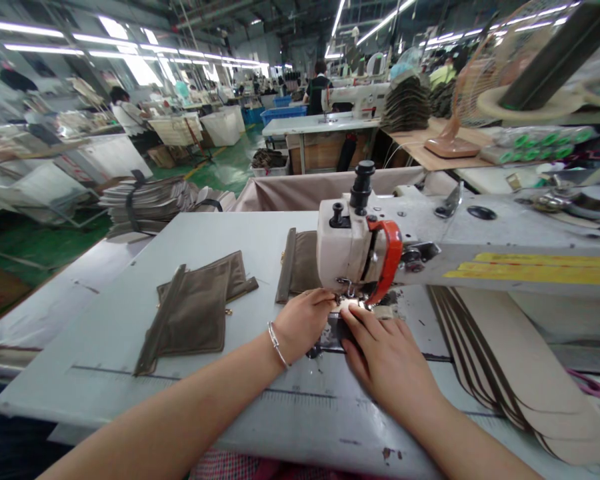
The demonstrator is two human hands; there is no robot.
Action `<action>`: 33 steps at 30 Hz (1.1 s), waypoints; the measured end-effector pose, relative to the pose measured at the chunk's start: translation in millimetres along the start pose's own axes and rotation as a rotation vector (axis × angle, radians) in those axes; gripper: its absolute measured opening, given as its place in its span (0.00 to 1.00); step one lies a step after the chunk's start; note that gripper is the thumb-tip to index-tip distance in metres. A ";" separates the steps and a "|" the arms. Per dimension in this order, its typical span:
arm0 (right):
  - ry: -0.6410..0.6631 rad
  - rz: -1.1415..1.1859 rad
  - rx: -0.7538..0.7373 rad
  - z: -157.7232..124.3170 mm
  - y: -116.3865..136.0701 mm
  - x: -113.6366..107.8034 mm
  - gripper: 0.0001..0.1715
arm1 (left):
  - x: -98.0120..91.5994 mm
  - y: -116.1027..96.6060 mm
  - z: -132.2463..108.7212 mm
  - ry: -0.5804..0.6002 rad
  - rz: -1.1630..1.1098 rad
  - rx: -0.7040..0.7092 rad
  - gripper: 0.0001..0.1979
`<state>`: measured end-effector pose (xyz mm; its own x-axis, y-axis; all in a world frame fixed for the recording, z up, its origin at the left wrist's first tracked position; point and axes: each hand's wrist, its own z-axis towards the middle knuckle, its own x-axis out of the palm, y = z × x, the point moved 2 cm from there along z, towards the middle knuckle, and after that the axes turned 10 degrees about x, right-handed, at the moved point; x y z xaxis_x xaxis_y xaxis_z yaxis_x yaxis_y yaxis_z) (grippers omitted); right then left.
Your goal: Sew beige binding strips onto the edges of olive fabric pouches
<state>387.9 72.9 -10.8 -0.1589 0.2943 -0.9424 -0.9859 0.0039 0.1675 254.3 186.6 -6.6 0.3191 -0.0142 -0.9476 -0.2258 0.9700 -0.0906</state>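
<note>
My left hand point(305, 323), with a bracelet point(279, 345) at its wrist, has its fingers pinched together beside the needle area of a white sewing machine point(335, 243). What they hold, if anything, is hidden. My right hand point(385, 350) lies with fingers stretched forward, its index fingertip at the lit spot under the presser foot. An orange-red guard point(391, 260) curves above it. Behind my left hand, a dark olive fabric piece point(304, 257) lies partly hidden by the machine head. Further left, overlapping olive fabric panels point(195, 313) with stiff edge strips lie on the table point(100, 393).
A fanned stack of pale, dark-edged panels point(520, 360) lies under the machine arm at right. Bundled pieces point(145, 200) stand beyond the table's left edge. A fan point(453, 143) and a thread cone point(555, 60) are at upper right. Other people work further back.
</note>
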 end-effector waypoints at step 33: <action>-0.278 -0.050 0.144 -62.5 -89.8 -79.1 0.14 | -10.9 16.3 -2.4 -0.131 -0.045 -0.086 0.08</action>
<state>485.7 -10.5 30.6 -0.0704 0.5398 -0.8388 -0.9714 0.1541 0.1807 244.9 202.0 1.6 0.4464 -0.0198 -0.8946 -0.2848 0.9446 -0.1630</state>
